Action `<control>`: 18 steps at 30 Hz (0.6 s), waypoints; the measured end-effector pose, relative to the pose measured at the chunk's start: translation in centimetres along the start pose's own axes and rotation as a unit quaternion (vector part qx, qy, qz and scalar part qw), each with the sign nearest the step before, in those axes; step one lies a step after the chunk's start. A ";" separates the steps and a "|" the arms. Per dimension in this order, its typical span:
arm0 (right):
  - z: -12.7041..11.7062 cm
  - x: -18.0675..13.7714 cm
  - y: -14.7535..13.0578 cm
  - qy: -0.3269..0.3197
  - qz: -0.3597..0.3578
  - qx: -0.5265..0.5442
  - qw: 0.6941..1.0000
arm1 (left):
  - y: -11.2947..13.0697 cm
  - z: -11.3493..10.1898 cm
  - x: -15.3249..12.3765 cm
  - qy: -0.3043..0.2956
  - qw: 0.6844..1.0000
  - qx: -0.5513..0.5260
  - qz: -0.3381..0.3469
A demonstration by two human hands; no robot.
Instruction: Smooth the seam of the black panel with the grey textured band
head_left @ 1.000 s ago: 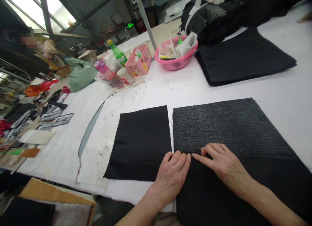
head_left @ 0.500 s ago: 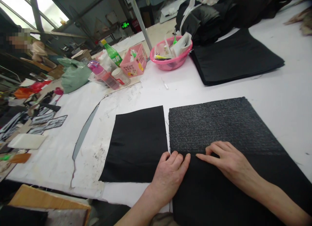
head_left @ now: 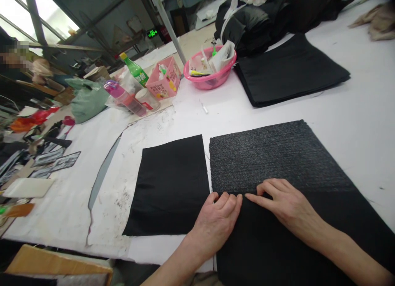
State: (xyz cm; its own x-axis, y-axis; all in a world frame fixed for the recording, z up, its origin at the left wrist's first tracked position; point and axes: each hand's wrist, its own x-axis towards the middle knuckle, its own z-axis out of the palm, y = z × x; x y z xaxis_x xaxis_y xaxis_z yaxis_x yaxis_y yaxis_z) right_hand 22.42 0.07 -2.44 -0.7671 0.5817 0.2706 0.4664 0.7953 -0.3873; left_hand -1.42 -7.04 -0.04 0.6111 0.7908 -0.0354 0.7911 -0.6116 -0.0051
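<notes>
A large dark grey ribbed fabric panel (head_left: 277,154) lies on the white table (head_left: 354,113), with a smooth black fabric layer (head_left: 277,253) over its near part. My left hand (head_left: 216,224) rests at the left end of that layer's edge, fingers curled together on the cloth. My right hand (head_left: 284,205) lies flat beside it on the same edge, fingers stretched out and touching the fabric. A smaller black fabric piece (head_left: 171,183) lies flat just left of the panel.
A stack of black fabric (head_left: 290,72) sits at the back right, with a heap of dark cloth (head_left: 262,18) behind it. A pink basin (head_left: 210,68), pink box (head_left: 163,78), green bottle (head_left: 132,68) and pink bottle (head_left: 123,96) stand at the back. Clutter lines the left edge.
The view has drifted a little; both hands stay on the fabric edge, with the left fingers curling slightly more.
</notes>
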 end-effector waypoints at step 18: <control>-1.7 -1.7 1.8 -0.014 -0.001 0.004 1.000 | -0.2 0.0 1.3 -0.012 0.999 -0.033 0.021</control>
State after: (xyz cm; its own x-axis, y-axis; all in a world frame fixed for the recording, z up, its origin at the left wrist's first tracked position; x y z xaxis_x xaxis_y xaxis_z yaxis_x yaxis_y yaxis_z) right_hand 25.30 0.85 -2.11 -0.7798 0.5754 0.2466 0.4617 0.7946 -0.3943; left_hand -0.76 -5.92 -0.06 0.6431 0.7635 -0.0587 0.7657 -0.6402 0.0622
